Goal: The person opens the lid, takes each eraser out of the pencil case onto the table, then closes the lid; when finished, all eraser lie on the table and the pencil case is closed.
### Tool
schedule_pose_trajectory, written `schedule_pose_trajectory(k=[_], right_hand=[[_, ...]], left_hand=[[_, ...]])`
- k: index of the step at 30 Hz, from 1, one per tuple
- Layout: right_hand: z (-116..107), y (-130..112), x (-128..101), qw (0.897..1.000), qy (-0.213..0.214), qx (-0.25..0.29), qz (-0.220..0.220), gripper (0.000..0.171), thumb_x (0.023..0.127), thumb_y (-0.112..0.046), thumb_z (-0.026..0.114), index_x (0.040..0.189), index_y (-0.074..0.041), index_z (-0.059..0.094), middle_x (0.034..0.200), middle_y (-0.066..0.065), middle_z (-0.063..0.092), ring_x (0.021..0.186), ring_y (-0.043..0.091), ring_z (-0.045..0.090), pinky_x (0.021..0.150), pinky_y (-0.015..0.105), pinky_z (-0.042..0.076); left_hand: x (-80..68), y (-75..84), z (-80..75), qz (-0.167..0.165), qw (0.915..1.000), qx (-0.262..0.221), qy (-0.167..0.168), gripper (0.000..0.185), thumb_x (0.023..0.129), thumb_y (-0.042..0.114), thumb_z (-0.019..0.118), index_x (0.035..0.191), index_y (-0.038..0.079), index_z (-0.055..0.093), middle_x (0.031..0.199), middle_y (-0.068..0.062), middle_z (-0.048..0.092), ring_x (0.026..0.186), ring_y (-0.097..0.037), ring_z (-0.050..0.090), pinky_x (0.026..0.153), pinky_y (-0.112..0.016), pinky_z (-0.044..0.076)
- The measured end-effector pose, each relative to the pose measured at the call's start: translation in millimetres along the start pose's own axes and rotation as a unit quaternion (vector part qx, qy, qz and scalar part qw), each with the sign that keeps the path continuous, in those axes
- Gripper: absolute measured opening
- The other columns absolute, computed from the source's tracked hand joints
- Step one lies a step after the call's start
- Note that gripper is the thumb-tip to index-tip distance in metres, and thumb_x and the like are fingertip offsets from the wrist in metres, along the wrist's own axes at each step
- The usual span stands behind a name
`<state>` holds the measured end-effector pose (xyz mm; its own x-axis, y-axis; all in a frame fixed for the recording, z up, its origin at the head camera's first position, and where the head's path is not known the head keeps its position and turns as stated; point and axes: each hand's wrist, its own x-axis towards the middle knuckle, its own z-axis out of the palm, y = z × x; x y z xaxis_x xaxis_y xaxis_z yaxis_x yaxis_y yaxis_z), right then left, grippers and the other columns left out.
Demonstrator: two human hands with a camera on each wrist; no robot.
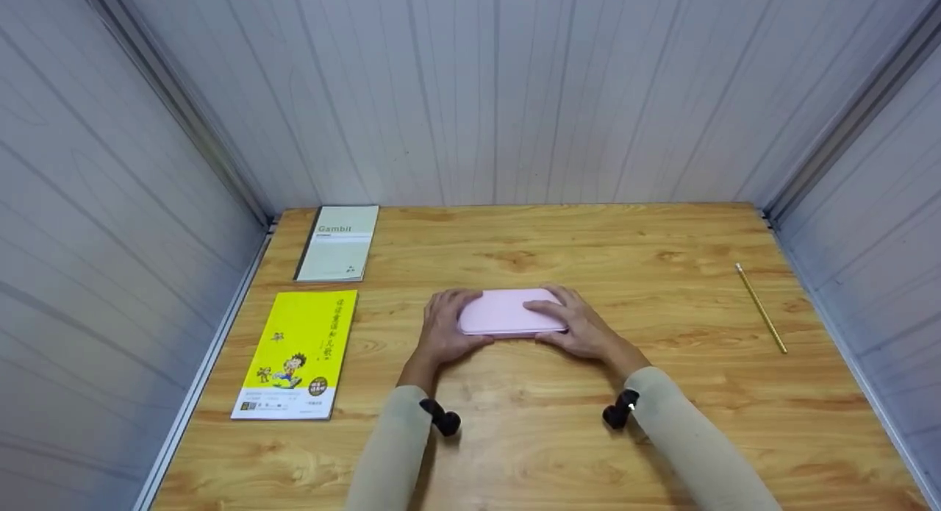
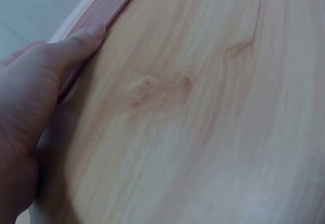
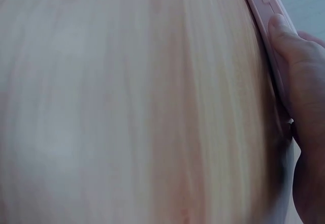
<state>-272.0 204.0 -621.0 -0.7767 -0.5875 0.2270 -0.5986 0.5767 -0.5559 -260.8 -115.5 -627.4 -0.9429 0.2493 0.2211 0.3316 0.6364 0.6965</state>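
At mid-table, I hold the pink pencil case from both ends.
My left hand and right hand grip it, thumbs on its near edge, steadying it.

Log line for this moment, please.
left hand: grips pink case | right hand: grips case | case: flat on table, closed

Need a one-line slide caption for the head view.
Both hands, left hand and right hand, grip a pink case on a wooden table.
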Motion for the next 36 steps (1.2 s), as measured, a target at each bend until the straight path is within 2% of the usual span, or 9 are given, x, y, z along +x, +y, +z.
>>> schedule_pose_trajectory(k=[9,18,25,31,36], right_hand=[[2.1,1.2,-1.0,1.0,0.001,-0.004,-0.007,0.058,0.102,-0.029,0.083,0.157,-0.025,0.067,0.171,0.028,0.048,0.157,0.055,0.046,0.127,0.078,0.038],[4.5,0.6,-2.3,1.0,0.004,-0.009,-0.005,0.056,0.102,-0.03,0.082,0.156,-0.026,0.068,0.171,0.03,0.048,0.157,0.057,0.046,0.125,0.079,0.042],[1.7,-1.3,-1.6,1.0,-0.004,0.013,0.006,0.058,0.102,-0.031,0.084,0.157,-0.027,0.067,0.174,0.028,0.045,0.161,0.056,0.042,0.127,0.079,0.039],[-1.4,0.7,-2.5,0.999,-0.021,0.022,0.011,0.062,0.102,-0.03,0.084,0.161,-0.028,0.064,0.181,0.025,0.037,0.166,0.056,0.035,0.13,0.08,0.034],[0.1,1.8,-2.5,1.0,-0.014,0.007,-0.005,0.06,0.102,-0.03,0.083,0.16,-0.027,0.065,0.177,0.026,0.041,0.164,0.054,0.039,0.13,0.078,0.035]], left_hand=[[0.5,-2.4,1.0,0.004,1.0,-0.001,0.009,0.083,0.072,0.034,0.105,0.146,0.016,0.072,0.148,-0.016,0.07,0.144,-0.041,0.056,0.132,-0.068,0.03],[-1.5,0.0,0.9,0.005,0.9999,0.007,0.012,0.081,0.074,0.034,0.106,0.145,0.015,0.072,0.147,-0.016,0.07,0.143,-0.041,0.056,0.132,-0.07,0.03],[0.2,-3.8,0.9,0.002,0.9999,0.003,0.013,0.082,0.071,0.034,0.107,0.143,0.015,0.073,0.146,-0.015,0.071,0.142,-0.04,0.058,0.132,-0.069,0.031],[2.5,-4.1,0.4,-0.004,1.0,-0.006,0.0,0.087,0.07,0.04,0.107,0.145,0.016,0.072,0.151,-0.015,0.069,0.146,-0.042,0.055,0.133,-0.07,0.027],[3.4,-2.9,1.3,-0.005,1.0,0.002,-0.007,0.093,0.07,0.046,0.107,0.151,0.017,0.07,0.155,-0.013,0.068,0.145,-0.041,0.055,0.132,-0.069,0.027]])
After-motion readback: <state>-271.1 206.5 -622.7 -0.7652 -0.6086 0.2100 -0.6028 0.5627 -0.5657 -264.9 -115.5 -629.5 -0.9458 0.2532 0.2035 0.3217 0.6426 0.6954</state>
